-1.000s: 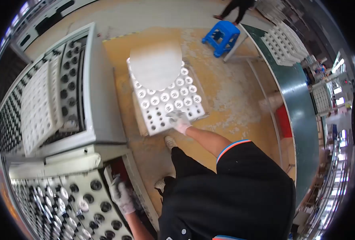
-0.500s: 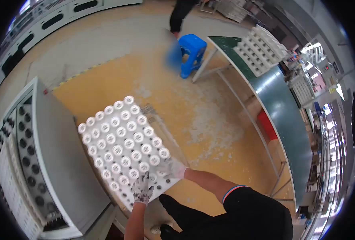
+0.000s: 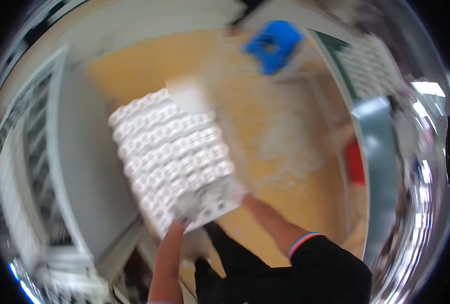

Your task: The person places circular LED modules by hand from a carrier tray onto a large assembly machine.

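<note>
Grip too blurred to tell opening or hold; left hand (image 3: pixel 188 205) has joined right hand (image 3: pixel 225 189) over the white tray's (image 3: pixel 198 222) near end, suggesting two-handed work.

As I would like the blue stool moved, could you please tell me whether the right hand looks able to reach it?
Probably not: the right hand is at the near end of the white tray, and the blue stool stands well beyond, across the floor.

yellow floor (image 3: pixel 301 207), blue stool (image 3: pixel 282 42), green table (image 3: pixel 382 147)
</note>
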`<state>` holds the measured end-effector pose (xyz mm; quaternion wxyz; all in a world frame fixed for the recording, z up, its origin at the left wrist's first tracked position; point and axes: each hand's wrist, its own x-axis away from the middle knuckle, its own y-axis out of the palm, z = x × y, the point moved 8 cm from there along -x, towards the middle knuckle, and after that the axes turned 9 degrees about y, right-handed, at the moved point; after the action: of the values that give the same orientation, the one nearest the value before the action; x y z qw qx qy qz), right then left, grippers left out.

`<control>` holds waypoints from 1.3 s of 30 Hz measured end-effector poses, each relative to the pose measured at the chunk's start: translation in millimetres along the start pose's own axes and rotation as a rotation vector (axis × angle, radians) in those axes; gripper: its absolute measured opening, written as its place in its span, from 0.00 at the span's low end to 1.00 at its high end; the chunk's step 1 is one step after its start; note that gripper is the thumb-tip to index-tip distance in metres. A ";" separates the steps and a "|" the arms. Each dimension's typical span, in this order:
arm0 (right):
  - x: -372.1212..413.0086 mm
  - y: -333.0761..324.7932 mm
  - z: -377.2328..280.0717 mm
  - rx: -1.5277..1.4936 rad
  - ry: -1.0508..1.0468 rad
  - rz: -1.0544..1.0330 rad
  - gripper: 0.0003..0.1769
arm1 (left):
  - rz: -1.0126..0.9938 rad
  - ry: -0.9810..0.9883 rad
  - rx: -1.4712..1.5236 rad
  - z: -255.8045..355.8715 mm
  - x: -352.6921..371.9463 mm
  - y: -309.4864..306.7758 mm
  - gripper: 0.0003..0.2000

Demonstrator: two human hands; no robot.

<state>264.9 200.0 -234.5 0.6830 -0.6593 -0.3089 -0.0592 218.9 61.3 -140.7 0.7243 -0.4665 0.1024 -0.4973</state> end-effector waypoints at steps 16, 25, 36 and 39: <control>56.5 -122.5 -72.9 -0.160 0.399 0.132 0.34 | 1.268 -0.862 0.840 48.5 448.5 57.3 0.25; 75.3 -97.5 -320.3 -0.710 0.004 0.070 0.28 | 2.418 -0.962 0.641 216.9 747.1 161.0 0.18; 225.9 -226.0 -667.0 -0.620 -0.821 -0.115 0.31 | 1.850 -2.197 -0.329 324.7 1025.5 262.2 0.27; 230.2 -235.4 -727.3 -0.639 -0.907 -0.188 0.28 | 1.323 -2.427 -0.085 287.3 1067.9 324.3 0.30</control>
<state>584.7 -435.5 127.7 0.2399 -0.7625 -0.5956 0.0789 1114.6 -622.5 100.4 0.4433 -0.4896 -0.3711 0.6528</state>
